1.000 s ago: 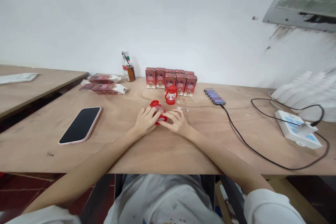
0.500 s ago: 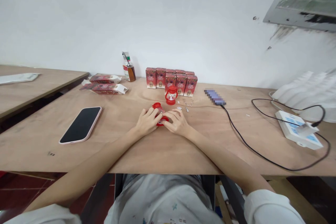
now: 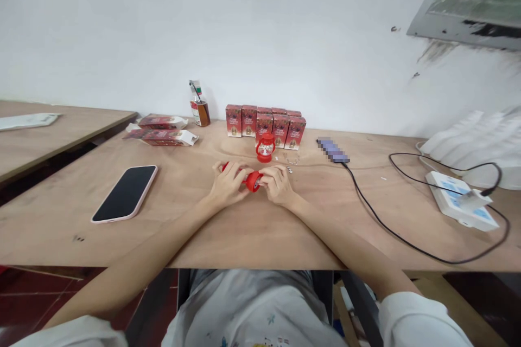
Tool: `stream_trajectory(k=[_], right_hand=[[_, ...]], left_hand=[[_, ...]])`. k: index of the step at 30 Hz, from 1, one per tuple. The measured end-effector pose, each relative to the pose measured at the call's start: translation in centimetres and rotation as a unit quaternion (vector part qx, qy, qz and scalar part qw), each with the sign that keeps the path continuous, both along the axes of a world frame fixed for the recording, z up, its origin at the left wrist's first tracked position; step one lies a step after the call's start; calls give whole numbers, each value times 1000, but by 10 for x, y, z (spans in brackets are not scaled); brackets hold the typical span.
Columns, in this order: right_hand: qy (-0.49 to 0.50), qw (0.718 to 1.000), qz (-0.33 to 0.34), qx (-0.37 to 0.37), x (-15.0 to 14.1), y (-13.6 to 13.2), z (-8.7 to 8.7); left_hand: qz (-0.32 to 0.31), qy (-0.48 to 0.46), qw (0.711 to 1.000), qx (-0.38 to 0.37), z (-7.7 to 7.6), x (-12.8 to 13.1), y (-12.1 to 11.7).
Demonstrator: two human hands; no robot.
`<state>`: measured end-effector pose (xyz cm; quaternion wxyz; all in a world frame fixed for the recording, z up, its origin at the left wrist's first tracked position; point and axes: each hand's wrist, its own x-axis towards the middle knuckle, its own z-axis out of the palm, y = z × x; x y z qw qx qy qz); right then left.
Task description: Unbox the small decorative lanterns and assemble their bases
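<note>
Two bare hands at work over a wooden worktop (image 3: 211,238), as seen by an onlooker in the room; clock directions are centred on the held lantern, with twelve o'clock toward the wall (image 3: 260,38). The held lantern (image 3: 253,181), red, lies tipped on its side between the hands, its round base facing the right hand. The left hand (image 3: 228,187) grasps its body, the fingers curled over and partly hiding it. The right hand (image 3: 277,186) has its fingers bent together against the base end; whether they pinch the lantern or some small part cannot be told. A second lantern (image 3: 265,148), also red, stands upright at one o'clock, just in front of the red boxes (image 3: 264,126), a cluster placed at twelve. Small metal discs (image 3: 290,169) lie near the right hand, between two and three. The bottle (image 3: 200,112) stands at eleven; two opened cartons (image 3: 166,137) lie at ten, and a dark-screened phone (image 3: 125,193) lies at nine. At two rests another phone (image 3: 334,150), its screen pixelated, joined to a black cable (image 3: 378,219). The power strip (image 3: 459,200) occupies three o'clock, with a white pile (image 3: 480,143) just beyond it, nearer the wall.
</note>
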<state>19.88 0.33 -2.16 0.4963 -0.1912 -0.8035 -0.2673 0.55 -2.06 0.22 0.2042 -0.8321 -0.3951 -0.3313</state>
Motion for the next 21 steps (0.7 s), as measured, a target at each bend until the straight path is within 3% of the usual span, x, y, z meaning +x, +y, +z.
stream_trajectory(k=[2,5,10,16,21], right_hand=[[17,999,-21,-34,4,4,-1],[22,989,-113,-96,15,16,-1],[24,945,-271,-183,35,37,-1],[12,910,-295,-292,45,51,-4],[-9,896,-304,-324,44,63,-2]], left_hand=[[2,-29,999,-29,1,-6,4],[47,-86,994,-57,1,-19,14],[115,-126,982,-82,-2,-30,25],[65,-75,991,-85,-5,-21,19],[49,-64,993,-85,-6,-19,19]])
